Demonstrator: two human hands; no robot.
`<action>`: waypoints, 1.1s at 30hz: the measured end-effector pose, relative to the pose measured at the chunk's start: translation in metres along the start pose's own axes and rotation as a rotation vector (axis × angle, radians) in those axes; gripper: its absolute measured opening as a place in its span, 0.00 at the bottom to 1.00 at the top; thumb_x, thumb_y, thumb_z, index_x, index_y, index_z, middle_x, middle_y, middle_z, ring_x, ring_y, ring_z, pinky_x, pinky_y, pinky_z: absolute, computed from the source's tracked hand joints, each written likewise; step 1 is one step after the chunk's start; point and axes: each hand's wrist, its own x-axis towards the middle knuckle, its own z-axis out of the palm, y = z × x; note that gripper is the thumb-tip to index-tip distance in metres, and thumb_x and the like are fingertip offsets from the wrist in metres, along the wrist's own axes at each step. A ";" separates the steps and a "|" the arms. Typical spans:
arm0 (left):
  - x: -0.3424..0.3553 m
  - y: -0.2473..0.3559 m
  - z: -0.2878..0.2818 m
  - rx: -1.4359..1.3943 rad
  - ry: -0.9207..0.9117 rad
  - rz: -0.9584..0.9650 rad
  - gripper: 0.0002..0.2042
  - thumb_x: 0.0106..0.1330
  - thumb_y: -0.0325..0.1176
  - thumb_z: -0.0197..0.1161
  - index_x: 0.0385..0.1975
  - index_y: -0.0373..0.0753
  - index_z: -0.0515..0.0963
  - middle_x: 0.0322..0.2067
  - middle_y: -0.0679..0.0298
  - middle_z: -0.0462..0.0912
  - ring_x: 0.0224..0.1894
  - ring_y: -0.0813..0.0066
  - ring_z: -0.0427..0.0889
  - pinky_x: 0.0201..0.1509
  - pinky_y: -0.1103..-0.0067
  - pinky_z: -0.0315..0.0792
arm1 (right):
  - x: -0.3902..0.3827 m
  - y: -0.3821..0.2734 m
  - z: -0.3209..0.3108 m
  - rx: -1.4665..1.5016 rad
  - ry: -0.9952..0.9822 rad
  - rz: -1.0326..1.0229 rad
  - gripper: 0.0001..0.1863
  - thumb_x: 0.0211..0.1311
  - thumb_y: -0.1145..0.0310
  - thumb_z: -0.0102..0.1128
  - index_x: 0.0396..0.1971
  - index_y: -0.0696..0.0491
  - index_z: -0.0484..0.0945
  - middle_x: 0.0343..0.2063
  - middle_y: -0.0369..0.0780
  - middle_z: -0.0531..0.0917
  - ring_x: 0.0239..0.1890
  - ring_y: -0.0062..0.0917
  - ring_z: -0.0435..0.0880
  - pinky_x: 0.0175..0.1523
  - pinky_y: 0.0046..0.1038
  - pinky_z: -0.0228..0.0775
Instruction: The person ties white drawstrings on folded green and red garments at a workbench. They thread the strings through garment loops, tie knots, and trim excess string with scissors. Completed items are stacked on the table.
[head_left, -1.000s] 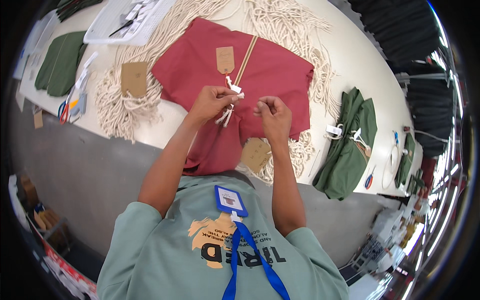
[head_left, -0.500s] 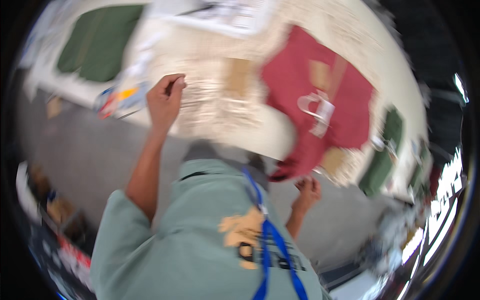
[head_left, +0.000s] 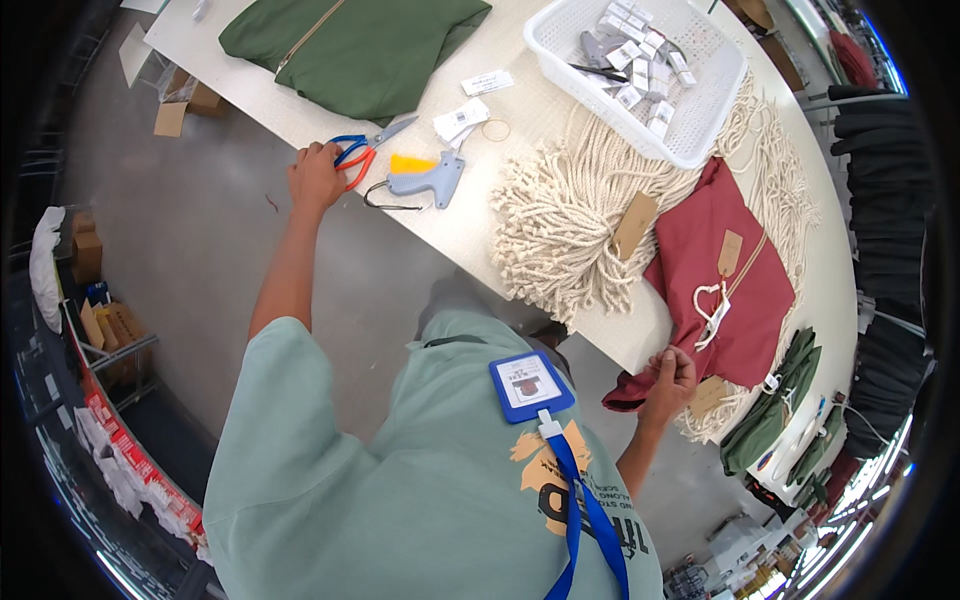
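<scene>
At the table's near edge, the curled fingers of my left hand are on the handles of a pair of scissors, one handle blue and the other red. The blades lie on the tabletop. Beside them is a grey tagging gun with a yellow part. My right hand is closed with thumb and fingertips together, next to the lower edge of a dark red garment. Whatever may be in its pinch is hidden. That garment carries a brown tag and a white cord.
A green zipped garment lies at the far left. White labels are near the tagging gun. A white basket of small tags stands behind bundled cream cords. More green garments lie at right.
My left hand has reached the scissors from over the table. My right hand stays low beside the red garment, its fingers now drawn together. The view has swung toward the left and sharpened.
</scene>
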 end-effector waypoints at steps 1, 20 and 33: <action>0.002 0.002 -0.001 0.010 -0.021 0.003 0.18 0.53 0.33 0.66 0.47 0.47 0.80 0.46 0.65 0.81 0.55 0.62 0.76 0.58 0.60 0.68 | -0.004 0.001 0.004 0.007 -0.016 0.013 0.07 0.70 0.72 0.59 0.41 0.60 0.80 0.29 0.37 0.83 0.29 0.18 0.82 0.34 0.20 0.77; -0.141 0.087 -0.089 -1.381 -0.359 -0.046 0.23 0.58 0.35 0.68 0.51 0.30 0.76 0.41 0.60 0.80 0.42 0.67 0.82 0.50 0.71 0.77 | -0.036 -0.053 0.085 0.141 -0.692 -0.059 0.12 0.66 0.66 0.61 0.41 0.59 0.83 0.33 0.41 0.84 0.33 0.22 0.81 0.42 0.24 0.74; -0.268 0.501 -0.047 -1.019 -1.153 0.959 0.10 0.63 0.27 0.68 0.43 0.32 0.83 0.36 0.61 0.86 0.37 0.81 0.83 0.40 0.81 0.78 | 0.006 0.027 -0.119 0.658 0.093 0.305 0.13 0.64 0.71 0.64 0.45 0.59 0.75 0.38 0.37 0.84 0.33 0.16 0.78 0.38 0.20 0.71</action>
